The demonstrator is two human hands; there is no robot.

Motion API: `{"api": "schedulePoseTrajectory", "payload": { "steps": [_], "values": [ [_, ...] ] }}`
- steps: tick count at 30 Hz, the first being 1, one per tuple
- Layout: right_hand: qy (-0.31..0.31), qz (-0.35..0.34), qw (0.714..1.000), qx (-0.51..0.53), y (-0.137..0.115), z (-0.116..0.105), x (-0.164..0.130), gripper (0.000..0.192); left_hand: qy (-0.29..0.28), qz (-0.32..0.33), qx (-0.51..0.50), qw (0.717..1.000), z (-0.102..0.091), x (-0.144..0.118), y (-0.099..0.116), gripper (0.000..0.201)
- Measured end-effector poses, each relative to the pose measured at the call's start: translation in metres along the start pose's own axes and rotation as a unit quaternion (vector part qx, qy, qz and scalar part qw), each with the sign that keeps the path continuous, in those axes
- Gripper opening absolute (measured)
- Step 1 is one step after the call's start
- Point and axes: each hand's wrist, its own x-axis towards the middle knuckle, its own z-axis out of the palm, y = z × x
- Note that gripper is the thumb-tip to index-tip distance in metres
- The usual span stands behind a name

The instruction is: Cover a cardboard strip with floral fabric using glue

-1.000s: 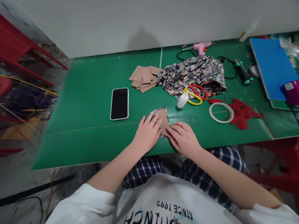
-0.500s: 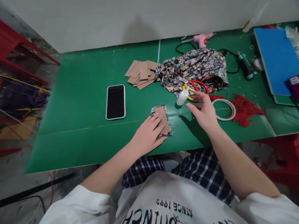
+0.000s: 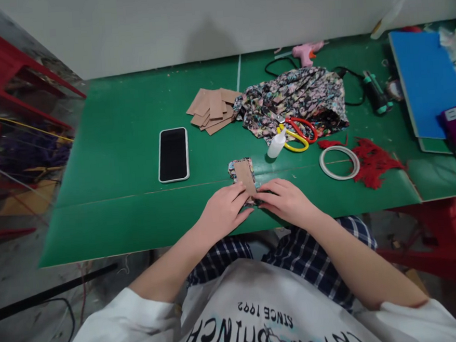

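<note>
A small brown cardboard piece [image 3: 244, 173] lies on a scrap of floral fabric on the green table [image 3: 137, 208], near its front edge. My left hand [image 3: 223, 211] presses on the near left side of the piece. My right hand [image 3: 285, 202] rests against its near right side, fingertips meeting the left hand's. Whether either hand pinches the fabric edge is hidden by the fingers. A small white glue bottle [image 3: 276, 145] lies just beyond, to the right.
A black phone [image 3: 172, 154] lies left of the piece. Farther back are stacked cardboard pieces [image 3: 210, 110], a floral fabric heap [image 3: 291, 101], red-and-yellow scissors [image 3: 298, 134], a tape ring [image 3: 339, 162], red scraps [image 3: 376, 162], a pink glue gun [image 3: 305, 53] and a blue board [image 3: 425, 81].
My right hand, which was raised over toward the glue bottle and scissors half a second ago, has come back down beside the cardboard piece. My left hand stayed on the piece.
</note>
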Motion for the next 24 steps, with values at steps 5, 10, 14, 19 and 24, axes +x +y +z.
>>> {"api": "schedulePoseTrajectory", "payload": {
  "steps": [5, 10, 14, 19, 24],
  "values": [
    [0.02, -0.002, 1.0, -0.011, 0.003, 0.003, 0.002, 0.017, 0.0, 0.0, -0.003, 1.0, 0.0, 0.0, 0.0, 0.034],
    [0.026, 0.016, 0.999, -0.015, 0.003, 0.001, 0.003, 0.019, -0.004, -0.012, 0.012, 1.0, 0.003, -0.001, 0.005, 0.033],
    [0.002, 0.045, 0.998, -0.041, -0.003, 0.002, 0.001, 0.021, -0.013, -0.02, 0.009, 1.0, 0.002, 0.0, 0.007, 0.031],
    [0.041, 0.084, 0.995, -0.032, -0.022, 0.011, -0.002, 0.019, -0.02, 0.017, 0.0, 1.0, -0.006, 0.004, 0.003, 0.025],
    [0.1, 0.132, 0.986, -0.013, -0.036, 0.017, -0.005, 0.016, -0.01, 0.04, 0.008, 0.999, -0.008, 0.006, -0.002, 0.024]
  ]
}}
